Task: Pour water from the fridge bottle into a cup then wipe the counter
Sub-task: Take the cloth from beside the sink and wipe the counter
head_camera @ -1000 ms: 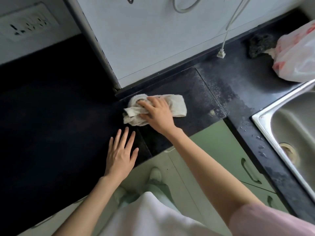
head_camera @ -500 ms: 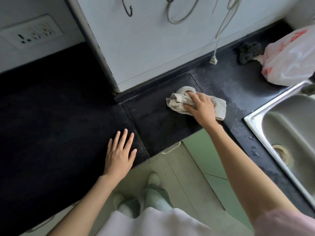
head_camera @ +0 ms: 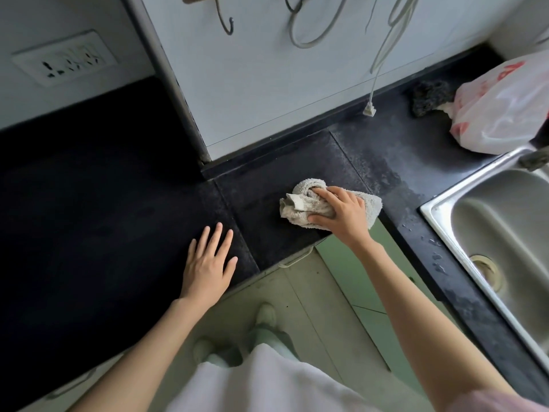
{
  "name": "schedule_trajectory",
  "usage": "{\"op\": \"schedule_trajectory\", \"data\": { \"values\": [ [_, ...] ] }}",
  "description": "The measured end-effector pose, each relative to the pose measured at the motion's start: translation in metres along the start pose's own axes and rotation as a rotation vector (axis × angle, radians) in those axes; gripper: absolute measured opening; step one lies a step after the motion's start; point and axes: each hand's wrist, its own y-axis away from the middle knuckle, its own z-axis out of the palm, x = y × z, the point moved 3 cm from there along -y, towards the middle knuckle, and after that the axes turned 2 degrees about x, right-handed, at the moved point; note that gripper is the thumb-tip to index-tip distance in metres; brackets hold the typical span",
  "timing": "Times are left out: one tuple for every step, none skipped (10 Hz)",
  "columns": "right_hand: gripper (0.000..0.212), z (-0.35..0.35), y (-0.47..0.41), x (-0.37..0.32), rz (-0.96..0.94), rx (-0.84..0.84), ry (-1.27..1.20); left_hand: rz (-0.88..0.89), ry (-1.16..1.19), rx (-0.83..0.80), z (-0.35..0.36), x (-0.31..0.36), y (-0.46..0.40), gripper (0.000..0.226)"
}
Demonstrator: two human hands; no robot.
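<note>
Cloth (head_camera: 300,208) lies bunched on the dark worktop (head_camera: 386,162), under the right hand (head_camera: 341,215), whose fingers curl around it. Left hand (head_camera: 209,263) rests flat beside it, fingers spread.

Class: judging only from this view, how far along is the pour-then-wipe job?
Done: cannot be confirmed; no bottle or cup shows. In hand: the right hand grips the cloth on the black counter; the left hand rests flat. Left: droplets beside the sink.
</note>
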Motion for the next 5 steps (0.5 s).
{"op": "schedule_trajectory", "data": {
  "values": [
    [0.056,0.0017,0.0001,0.0002,-0.019,0.057,-0.020,0.003,0.001,0.001,-0.0011,0.0002,-0.0005,0.061],
    [0.049,0.0024,-0.0010,-0.0018,-0.050,0.085,0.002,0.003,-0.010,0.001,-0.0017,0.0001,-0.0002,0.061],
    [0.044,0.0039,0.0000,-0.0037,-0.065,0.108,0.022,0.004,-0.019,-0.002,-0.0014,0.0002,0.0001,0.060],
    [0.043,0.0044,-0.0003,-0.0033,-0.072,0.108,0.017,0.010,-0.017,0.022,-0.0015,-0.0001,0.0000,0.056],
    [0.044,0.0015,-0.0003,-0.0035,-0.075,0.080,0.000,0.004,-0.019,0.026,-0.0045,0.0009,-0.0008,0.060]
  ]
}}
